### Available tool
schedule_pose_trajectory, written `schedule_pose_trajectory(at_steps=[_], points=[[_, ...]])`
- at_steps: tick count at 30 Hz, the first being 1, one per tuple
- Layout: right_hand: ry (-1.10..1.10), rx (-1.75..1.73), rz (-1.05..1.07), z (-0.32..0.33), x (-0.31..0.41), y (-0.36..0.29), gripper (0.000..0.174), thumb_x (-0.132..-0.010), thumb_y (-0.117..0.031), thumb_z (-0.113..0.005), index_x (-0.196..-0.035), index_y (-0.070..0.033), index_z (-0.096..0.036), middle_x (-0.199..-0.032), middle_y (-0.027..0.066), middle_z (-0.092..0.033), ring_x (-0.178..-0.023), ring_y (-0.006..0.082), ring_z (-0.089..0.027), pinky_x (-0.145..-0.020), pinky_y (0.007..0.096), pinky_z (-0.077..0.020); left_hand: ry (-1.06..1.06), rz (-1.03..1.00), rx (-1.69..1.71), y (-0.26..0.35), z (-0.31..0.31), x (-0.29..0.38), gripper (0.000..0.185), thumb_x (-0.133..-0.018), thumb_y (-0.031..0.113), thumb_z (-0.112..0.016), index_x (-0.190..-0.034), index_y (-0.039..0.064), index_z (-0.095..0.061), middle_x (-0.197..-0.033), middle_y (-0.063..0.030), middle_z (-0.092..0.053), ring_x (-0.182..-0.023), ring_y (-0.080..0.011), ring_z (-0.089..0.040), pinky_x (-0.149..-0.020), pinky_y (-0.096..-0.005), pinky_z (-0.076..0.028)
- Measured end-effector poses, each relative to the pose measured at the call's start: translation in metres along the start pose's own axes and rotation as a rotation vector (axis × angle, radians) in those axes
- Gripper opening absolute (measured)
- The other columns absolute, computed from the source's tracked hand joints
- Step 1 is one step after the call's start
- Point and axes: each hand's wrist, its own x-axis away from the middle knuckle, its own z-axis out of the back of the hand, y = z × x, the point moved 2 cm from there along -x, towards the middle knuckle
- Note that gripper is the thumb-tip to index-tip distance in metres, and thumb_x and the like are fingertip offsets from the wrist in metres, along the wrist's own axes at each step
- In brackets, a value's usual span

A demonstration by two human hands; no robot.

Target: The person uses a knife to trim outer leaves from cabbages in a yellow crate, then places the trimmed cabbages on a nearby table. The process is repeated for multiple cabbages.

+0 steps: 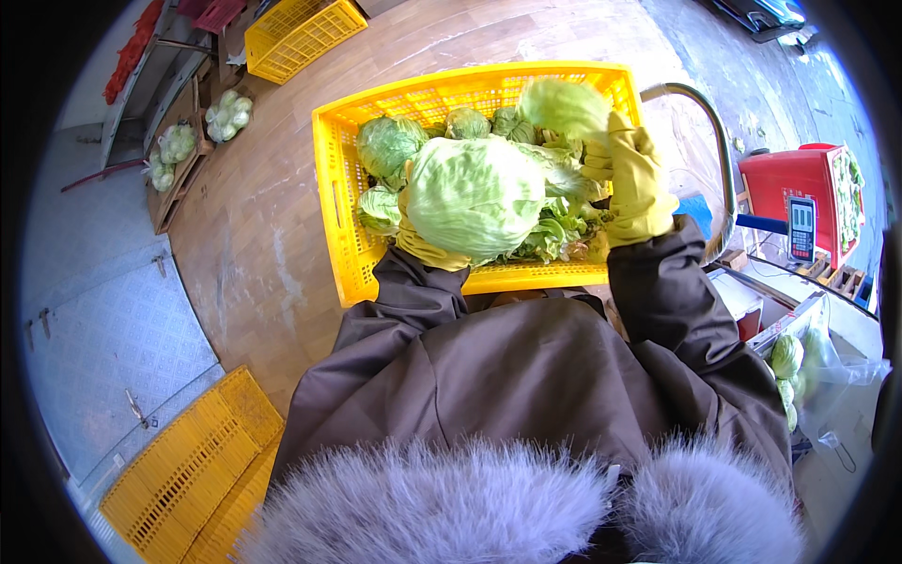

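A yellow perforated plastic crate (328,211) stands before me, holding several green lettuce heads (391,146) and loose leaves (553,229). Over its middle, my left hand (430,243), in a yellow rubber glove, supports a large pale green lettuce head (476,197) from its left and underside; most of the fingers are hidden behind it. My right hand (634,169), gloved the same way, is raised over the crate's right side. Its fingers are closed on a detached lettuce leaf (564,108), which is blurred and stretches left above the other heads.
Yellow crates (306,39) (204,451) stand at the upper left and lower left. A curved metal tube (715,134) rises right of my crate. Beyond it are a digital scale display (802,229) and a red container (789,187) of greens. Bagged vegetables (229,116) lie by a pallet, left.
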Motion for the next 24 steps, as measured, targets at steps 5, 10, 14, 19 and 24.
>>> schedule_pose_trajectory(at_steps=[5,10,14,19,24], points=[[0.111,0.778,0.151,-0.002,0.014,-0.014,0.045,-0.097,-0.031,-0.06,-0.128,-0.001,-0.055,-0.095,0.012,-0.066,-0.078,0.0171,-0.065,-0.069,0.0288,-0.0521,-0.188,-0.029,0.17,-0.003,-0.022,0.01,0.062,-0.099,0.056,-0.042,-0.144,0.014,-0.046,-0.148,-0.0158,-0.045,-0.136,-0.0382,-0.042,-0.114,-0.0608,-0.029],[-0.137,-0.255,-0.425,-0.033,0.054,-0.007,0.074,-0.089,-0.058,-0.061,-0.129,0.003,-0.053,-0.1,0.0174,-0.068,-0.089,0.0254,-0.067,-0.08,0.0338,-0.0565,-0.359,0.049,-0.108,0.006,-0.055,0.002,0.083,-0.093,0.074,-0.029,-0.147,0.012,-0.039,-0.154,-0.0153,-0.036,-0.142,-0.0322,-0.033,-0.12,-0.0456,-0.022],[-0.153,-0.677,-0.472,-0.05,0.042,0.006,0.077,-0.09,-0.064,-0.053,-0.132,0.0,-0.054,-0.118,0.0137,-0.065,-0.109,0.0268,-0.063,-0.099,0.04,-0.0492,-0.33,-0.028,-0.131,-0.006,-0.064,-0.008,0.084,-0.094,0.073,-0.03,-0.147,0.009,-0.042,-0.148,-0.02,-0.044,-0.14,-0.0314,-0.037,-0.118,-0.0468,-0.027],[-0.152,-0.745,-0.438,-0.043,0.044,0.017,0.078,-0.09,-0.068,-0.051,-0.132,-0.002,-0.055,-0.121,0.0122,-0.065,-0.112,0.024,-0.062,-0.099,0.0396,-0.0495,0.372,-0.265,-0.385,-0.029,-0.037,-0.032,0.059,-0.107,0.045,-0.03,-0.144,0.001,-0.042,-0.138,-0.0162,-0.054,-0.128,-0.0247,-0.05,-0.113,-0.0386,-0.034],[-0.187,-0.674,-0.31,-0.033,0.034,0.019,0.086,-0.087,-0.069,-0.056,-0.138,-0.001,-0.047,-0.128,0.0174,-0.059,-0.113,0.0262,-0.061,-0.098,0.0399,-0.0502,0.492,-0.058,-1.041,-0.032,-0.02,-0.035,0.075,-0.096,0.064,-0.044,-0.14,0.003,-0.043,-0.125,-0.0158,-0.063,-0.11,-0.0271,-0.063,-0.097,-0.0395,-0.05]])
